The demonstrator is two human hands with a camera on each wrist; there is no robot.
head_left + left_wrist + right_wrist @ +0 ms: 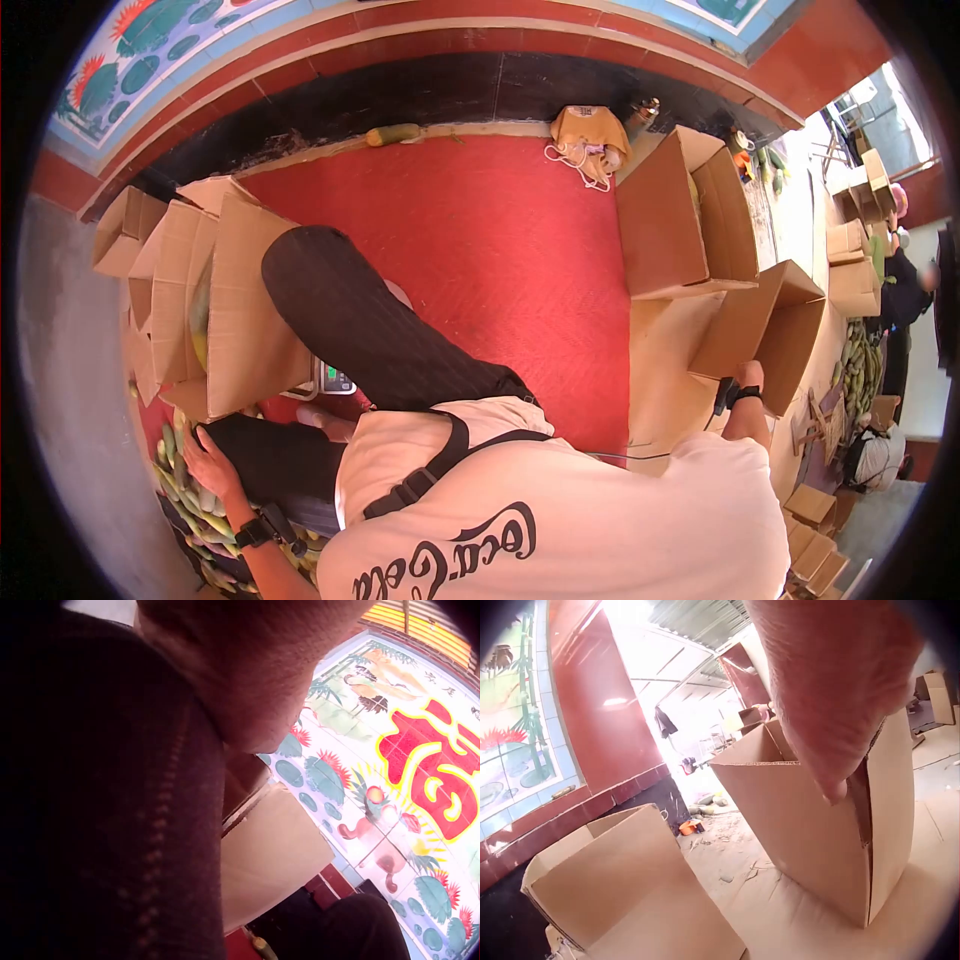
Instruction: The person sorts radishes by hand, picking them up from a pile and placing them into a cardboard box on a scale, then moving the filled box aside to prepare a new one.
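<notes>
My right hand (748, 378) grips the near edge of an open cardboard box (735, 335) on the right. In the right wrist view that hand (840, 697) covers the top corner of the tall box (810, 825), and its fingertips are largely hidden. On the left, my left hand (210, 468) rests at the bent knee of the dark trousers (265, 455), fingers fairly straight, beside a pile of long green gourds (190, 500). The left wrist view shows part of this hand (240, 675) against dark cloth (112, 810).
Cardboard boxes (250, 300) stand at the left, one holding a gourd (200, 320), near a scale (335, 378). Another open box (670, 220) stands right of the red floor (500, 260). An orange bag (588, 140) and a single gourd (392, 134) lie along the wall.
</notes>
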